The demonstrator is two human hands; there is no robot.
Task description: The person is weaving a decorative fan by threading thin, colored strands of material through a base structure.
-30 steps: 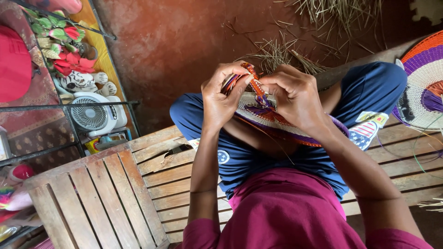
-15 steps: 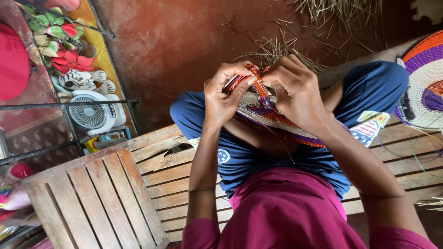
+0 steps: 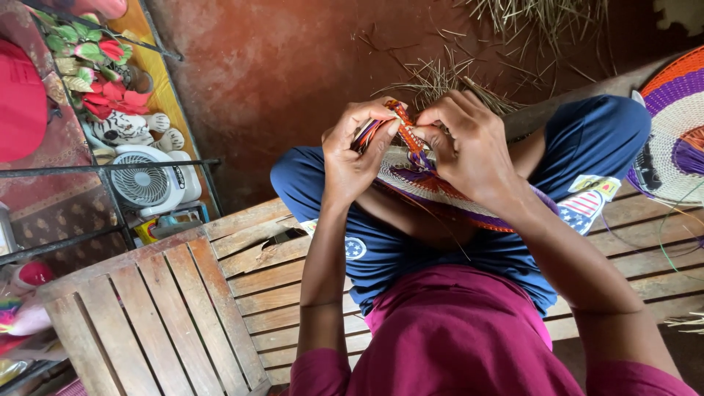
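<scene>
Strands (image 3: 400, 117) look light and springy, so left hand (image 3: 352, 158) and right hand (image 3: 469, 150) pinch them closed at the stiff woven disc's (image 3: 433, 187) rim.

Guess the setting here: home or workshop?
Likely a home craft spot, hedged: loose straw on a red floor, a finished woven mat on the slatted wooden bench, a small white fan.

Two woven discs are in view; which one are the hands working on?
The woven disc on the lap, pinched at its rim by the left hand and right hand. The other woven disc lies untouched at far right.
</scene>
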